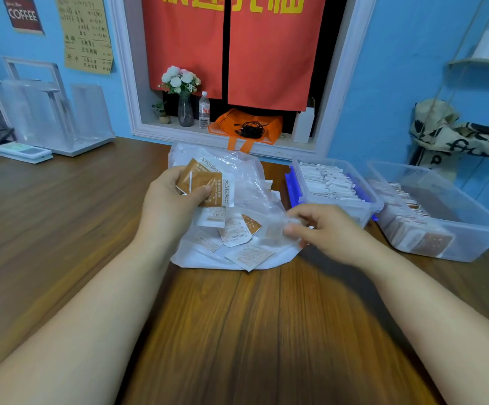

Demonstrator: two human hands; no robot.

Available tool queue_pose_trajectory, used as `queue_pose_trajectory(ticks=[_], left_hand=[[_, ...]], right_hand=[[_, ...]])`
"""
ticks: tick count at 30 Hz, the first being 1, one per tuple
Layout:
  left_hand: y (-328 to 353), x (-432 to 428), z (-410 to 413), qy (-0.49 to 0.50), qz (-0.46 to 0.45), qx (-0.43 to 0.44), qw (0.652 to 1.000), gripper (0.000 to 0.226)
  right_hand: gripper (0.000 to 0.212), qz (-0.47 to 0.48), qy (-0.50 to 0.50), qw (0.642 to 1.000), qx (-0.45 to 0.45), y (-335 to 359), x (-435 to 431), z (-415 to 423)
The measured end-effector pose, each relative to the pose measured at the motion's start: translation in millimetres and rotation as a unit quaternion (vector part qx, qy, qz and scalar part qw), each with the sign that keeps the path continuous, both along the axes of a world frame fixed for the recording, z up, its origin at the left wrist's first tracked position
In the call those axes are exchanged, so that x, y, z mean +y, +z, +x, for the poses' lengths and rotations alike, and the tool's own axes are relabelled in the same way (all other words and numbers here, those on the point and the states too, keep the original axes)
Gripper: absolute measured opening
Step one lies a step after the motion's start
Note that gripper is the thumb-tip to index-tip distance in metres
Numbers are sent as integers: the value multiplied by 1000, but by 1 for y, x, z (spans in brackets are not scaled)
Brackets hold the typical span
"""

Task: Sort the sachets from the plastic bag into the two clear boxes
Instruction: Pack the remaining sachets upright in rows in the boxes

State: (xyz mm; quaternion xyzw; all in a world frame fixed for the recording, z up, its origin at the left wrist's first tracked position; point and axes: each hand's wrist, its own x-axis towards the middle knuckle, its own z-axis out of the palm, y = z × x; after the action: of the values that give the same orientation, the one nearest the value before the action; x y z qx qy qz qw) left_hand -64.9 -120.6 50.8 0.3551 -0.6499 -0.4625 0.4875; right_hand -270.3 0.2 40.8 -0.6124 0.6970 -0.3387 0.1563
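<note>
Sorting underway: L hand [168, 201] clamps brown sachets [205, 182] just above the plastic bag [249, 173], R hand [325, 229] pinches its rim. Fanned stack could slip into bag; clear boxes [361, 213] sit right of bag.

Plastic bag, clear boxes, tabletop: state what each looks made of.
Plastic bag: thin translucent film, crinkled, glossy. Clear boxes: rigid see-through plastic, sachets visible through walls. Tabletop: brown wood grain, possibly laminate.
</note>
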Motion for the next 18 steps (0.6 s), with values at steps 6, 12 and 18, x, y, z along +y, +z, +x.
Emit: queue_pose_trajectory(ticks=[6,12,18], left_hand=[[-8,15,-15,-108,53,-42,992,17],[-10,36,-28,-224,78,-45,970,21],[-13,21,-23,-140,46,-36,988,14]], right_hand=[[14,-79,-20,978,-194,10,-2,19],[16,-87,-43,968,-230,9,-3,27],[35,-99,-93,985,-111,-6,-7,30]])
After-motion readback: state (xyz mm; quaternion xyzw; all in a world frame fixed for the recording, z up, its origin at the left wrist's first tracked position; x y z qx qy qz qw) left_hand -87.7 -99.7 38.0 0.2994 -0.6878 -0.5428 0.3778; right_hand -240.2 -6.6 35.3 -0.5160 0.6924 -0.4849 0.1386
